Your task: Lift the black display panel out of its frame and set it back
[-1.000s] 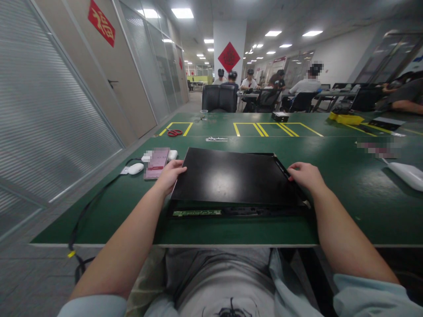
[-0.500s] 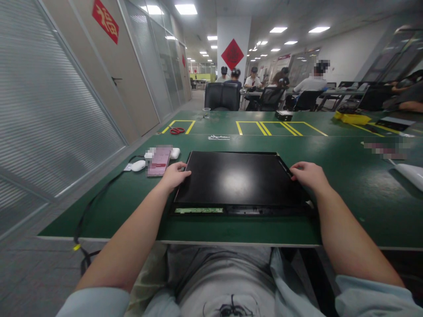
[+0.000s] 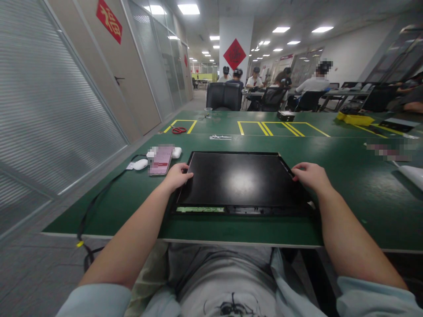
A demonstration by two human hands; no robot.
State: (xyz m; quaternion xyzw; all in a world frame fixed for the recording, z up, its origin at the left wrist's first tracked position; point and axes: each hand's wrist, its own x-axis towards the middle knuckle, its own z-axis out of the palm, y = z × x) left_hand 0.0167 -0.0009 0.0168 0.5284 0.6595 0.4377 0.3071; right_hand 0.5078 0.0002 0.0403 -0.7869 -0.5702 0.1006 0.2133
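left hand point(image 3: 178, 177) is clamping the panel point(image 3: 238, 180) by its left edge; right hand point(image 3: 312, 176) is touching the frame point(image 3: 264, 211) at its right side, grip unclear. the panel is lying on the frame, atop the table point(image 3: 119, 198).

1 head view, forward, downward

The black panel point(image 3: 228, 180) is a flat, smooth rectangle with a pale glare near its middle; it lies about level over the thin black frame point(image 3: 264, 211), whose rim shows along the far and right sides; a green circuit strip point(image 3: 200, 210) shows at the frame's near left; the frame lies on the green worktop point(image 3: 244, 230), close to its near edge.
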